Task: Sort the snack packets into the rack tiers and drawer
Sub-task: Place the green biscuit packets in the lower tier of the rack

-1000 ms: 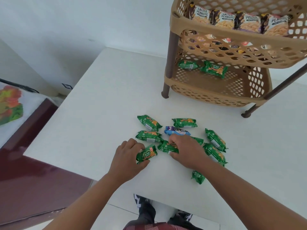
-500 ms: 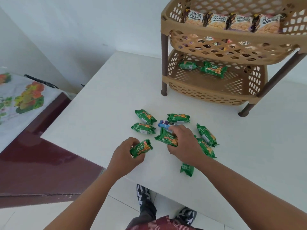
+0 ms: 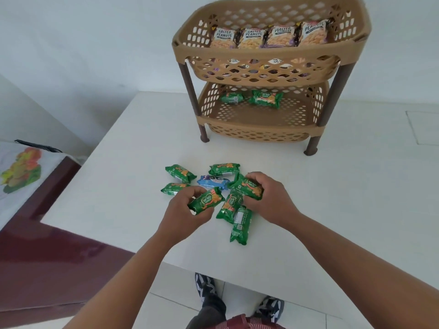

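Each hand grasps one green biscuit packet above the white table (image 3: 332,186): the left hand (image 3: 184,212) holds one (image 3: 206,201), the right hand (image 3: 268,198) another (image 3: 249,189). More green packets (image 3: 240,224) and a blue packet (image 3: 212,182) lie between and beyond the hands. Farther back stands the tan rack (image 3: 261,129), peanut packets (image 3: 268,36) on top, two green packets (image 3: 266,98) on its lower tier.

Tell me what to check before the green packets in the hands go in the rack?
1. Left hand holds a green packet: ok.
2. Right hand holds another green packet: ok.
3. Bottom tier has free floor beside its two green packets: ok.
4. Top tier holds only peanut packets, so green does not go there: ok.
5. Way from the hands to the bottom tier is free: ok.
6. Drawer in sight: cannot tell.
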`<state>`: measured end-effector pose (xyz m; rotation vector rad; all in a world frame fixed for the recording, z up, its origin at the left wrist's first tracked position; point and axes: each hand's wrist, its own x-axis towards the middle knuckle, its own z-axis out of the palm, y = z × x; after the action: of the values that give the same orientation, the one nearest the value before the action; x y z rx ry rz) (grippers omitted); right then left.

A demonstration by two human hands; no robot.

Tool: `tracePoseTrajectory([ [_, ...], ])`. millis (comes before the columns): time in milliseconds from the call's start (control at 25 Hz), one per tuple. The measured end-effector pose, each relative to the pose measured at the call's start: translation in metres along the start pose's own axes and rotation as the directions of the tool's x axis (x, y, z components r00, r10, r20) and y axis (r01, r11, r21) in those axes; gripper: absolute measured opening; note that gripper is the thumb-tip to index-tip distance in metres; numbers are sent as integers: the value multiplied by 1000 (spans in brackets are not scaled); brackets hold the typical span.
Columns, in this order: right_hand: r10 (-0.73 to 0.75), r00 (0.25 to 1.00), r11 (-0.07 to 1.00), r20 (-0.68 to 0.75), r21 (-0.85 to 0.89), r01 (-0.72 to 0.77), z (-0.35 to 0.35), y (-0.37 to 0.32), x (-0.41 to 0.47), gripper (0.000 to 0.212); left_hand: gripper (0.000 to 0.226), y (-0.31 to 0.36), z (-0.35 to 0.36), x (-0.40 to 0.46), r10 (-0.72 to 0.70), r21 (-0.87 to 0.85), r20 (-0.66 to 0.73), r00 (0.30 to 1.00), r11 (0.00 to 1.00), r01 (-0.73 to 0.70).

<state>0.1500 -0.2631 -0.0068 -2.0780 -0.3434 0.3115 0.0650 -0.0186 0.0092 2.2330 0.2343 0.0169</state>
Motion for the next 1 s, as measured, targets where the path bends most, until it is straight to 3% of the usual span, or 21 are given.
tracePoseTrajectory([
  [360,32,991,999,-134,9,-31,-45,2,9,24,42,36,5,49,65,43,75,995,997,-68],
  [480,20,976,999,-216,-28,-27,-66,-8,23,25,43,51,0,78,99,85,92,991,991,-107],
  [600,-20,963,990,-270,-137,-18,-86,-17,42,29,45,64,-4,107,177,131,84,981,974,-187],
  [760,-35,957,933,-287,-353,-72,-104,-25,77,54,45,85,-12,163,267,332,106,958,899,-287],
  [1000,-18,965,826,-260,-548,-132,-116,-29,144,53,42,95,-20,246,291,459,173,941,821,-339],
])
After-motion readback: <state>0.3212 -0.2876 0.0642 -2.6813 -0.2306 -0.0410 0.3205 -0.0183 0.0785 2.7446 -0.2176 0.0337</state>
